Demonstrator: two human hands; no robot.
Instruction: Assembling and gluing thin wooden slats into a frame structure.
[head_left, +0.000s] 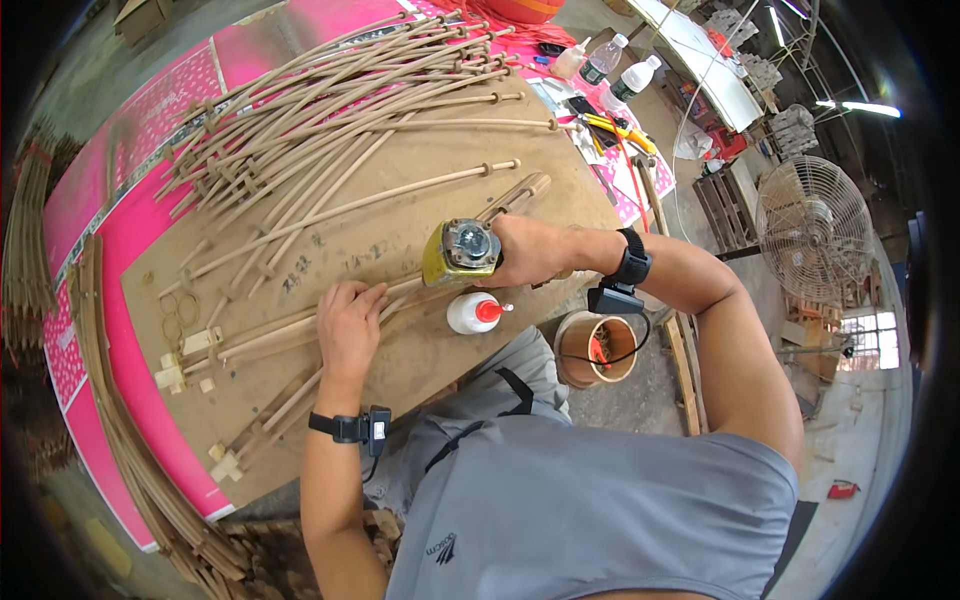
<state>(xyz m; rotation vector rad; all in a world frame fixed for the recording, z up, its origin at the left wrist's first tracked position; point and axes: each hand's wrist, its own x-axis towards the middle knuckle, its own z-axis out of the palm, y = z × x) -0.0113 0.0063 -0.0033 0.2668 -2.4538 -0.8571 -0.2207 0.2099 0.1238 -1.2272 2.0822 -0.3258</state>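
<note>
My right hand [530,250] is closed round the handle of a yellow nail gun [447,258] with a grey round top. The gun stands over long thin wooden rods [285,331] lying side by side on the brown board; its nose is hidden beneath its body. My left hand [350,310] presses down on these rods, fingers bent and together over them, left of the gun. A white glue bottle [468,314] with a red cap is just below the gun, near the board's edge. At the rods' left end sit small pale wooden blocks [170,375].
A large pile of wooden rods with small end knobs [330,110] covers the board's far side. Bundled strips [110,370] lean along the left edge. Plastic bottles [603,60] and yellow hand tools [622,130] lie far right. A round bin [575,350] and a fan [815,230] stand right.
</note>
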